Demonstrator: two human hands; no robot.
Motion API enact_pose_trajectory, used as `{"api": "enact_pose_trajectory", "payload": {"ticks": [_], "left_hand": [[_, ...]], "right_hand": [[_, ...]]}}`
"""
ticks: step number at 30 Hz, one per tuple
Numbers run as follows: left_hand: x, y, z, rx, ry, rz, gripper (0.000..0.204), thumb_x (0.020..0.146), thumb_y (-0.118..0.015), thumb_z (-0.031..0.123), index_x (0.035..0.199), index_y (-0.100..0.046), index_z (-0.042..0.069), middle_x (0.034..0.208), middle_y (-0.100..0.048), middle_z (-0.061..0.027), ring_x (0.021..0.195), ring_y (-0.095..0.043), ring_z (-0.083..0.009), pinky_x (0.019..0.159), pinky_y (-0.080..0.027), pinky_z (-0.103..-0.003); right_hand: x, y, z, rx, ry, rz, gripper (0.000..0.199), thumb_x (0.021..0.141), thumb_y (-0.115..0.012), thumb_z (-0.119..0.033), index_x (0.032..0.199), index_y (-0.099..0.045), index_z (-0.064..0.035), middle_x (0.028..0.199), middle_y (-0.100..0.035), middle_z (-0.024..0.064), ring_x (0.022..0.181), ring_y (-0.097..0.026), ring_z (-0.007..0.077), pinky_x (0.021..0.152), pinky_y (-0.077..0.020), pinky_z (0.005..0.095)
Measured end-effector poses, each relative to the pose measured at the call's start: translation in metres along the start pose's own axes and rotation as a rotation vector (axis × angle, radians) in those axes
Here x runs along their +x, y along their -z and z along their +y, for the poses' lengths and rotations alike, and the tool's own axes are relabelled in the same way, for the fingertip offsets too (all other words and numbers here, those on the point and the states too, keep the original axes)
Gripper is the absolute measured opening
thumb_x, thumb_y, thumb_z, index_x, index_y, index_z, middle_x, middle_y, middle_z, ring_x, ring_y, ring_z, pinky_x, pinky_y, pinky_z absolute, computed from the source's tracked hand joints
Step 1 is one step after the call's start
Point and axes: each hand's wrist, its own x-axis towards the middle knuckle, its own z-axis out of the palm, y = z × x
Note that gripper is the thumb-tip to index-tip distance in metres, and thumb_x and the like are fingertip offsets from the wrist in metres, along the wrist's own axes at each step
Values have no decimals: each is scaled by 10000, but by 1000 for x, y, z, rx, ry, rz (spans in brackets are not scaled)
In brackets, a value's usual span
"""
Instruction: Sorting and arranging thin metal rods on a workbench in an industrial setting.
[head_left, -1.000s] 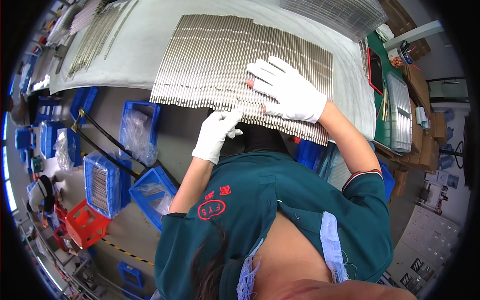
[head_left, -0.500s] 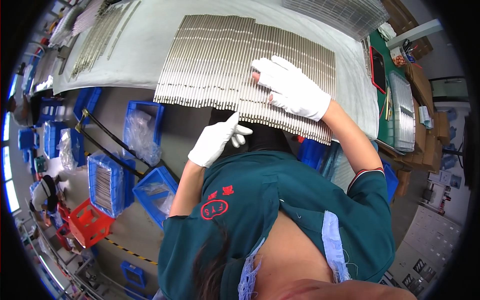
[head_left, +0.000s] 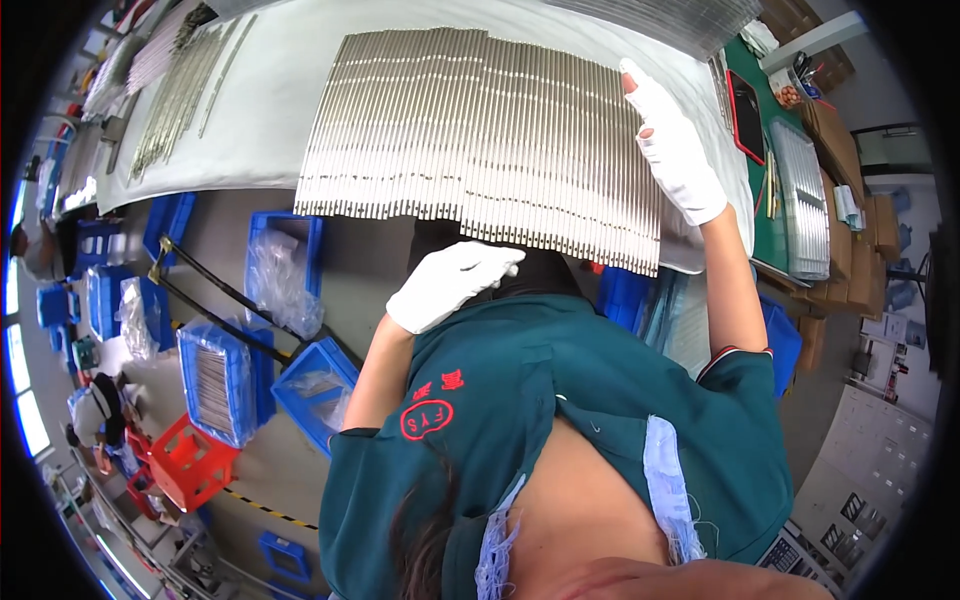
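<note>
Many slim silvery metal rods lie side by side in a wide row across the white-covered table, their near ends reaching the front edge. The right part of the row sits slightly nearer to me than the left part. My right hand, in a white glove with bare fingertips showing, stands along the row's right side with fingers stretched out. My left hand, also gloved, hovers just in front of the rods' near ends. Its fingers are extended to the right and hold nothing that I can see.
More rods lie at the table's far left. On the green surface to the right are a red-edged dark device and clear plastic trays. Blue crates and a red crate stand on the floor at left.
My right hand has moved from lying on top of the rods to their right side. My left hand has dropped slightly and turned, its fingers now pointing right.
</note>
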Motion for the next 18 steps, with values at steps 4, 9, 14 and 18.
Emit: {"api": "enact_pose_trajectory", "payload": {"ticks": [4, 9, 14, 18], "left_hand": [[7, 3, -19, -202, -185, -58, 261, 868, -536, 124, 1085, -606, -4, 996, -626, -76, 800, -548, -116, 721, -440, -228], [8, -1, -11, -91, -118, -123, 274, 868, -536, 133, 1099, -597, 1, 1020, -623, -93, 883, -576, -141, 773, -462, -252], [21, -28, 4, 72, -86, -325, 289, 858, -539, 162, 1119, -591, 50, 1064, -607, -99, 957, -586, -184, 849, -458, -281], [38, -50, -3, 264, -328, -429, 288, 878, -493, 169, 1114, -587, 34, 1148, -583, -93, 985, -575, -205, 863, -450, -285]], "right_hand": [[-6, 7, 16, -40, -12, 74, 535, 803, -488, 42, 1310, -431, -118, 1337, -436, 77, 1135, -490, 203, 871, -420, 246], [-13, 18, 16, 39, -78, 162, 483, 848, -475, 1, 1316, -426, -108, 1314, -462, 85, 1143, -489, 194, 908, -385, 234], [-12, 18, 13, 44, -93, 160, 457, 862, -486, -41, 1312, -423, -92, 1313, -463, 75, 1161, -473, 200, 947, -363, 249], [-11, 18, 1, 95, -162, 136, 449, 861, -498, -61, 1304, -431, -85, 1313, -463, 73, 1164, -467, 194, 956, -358, 256]]}}
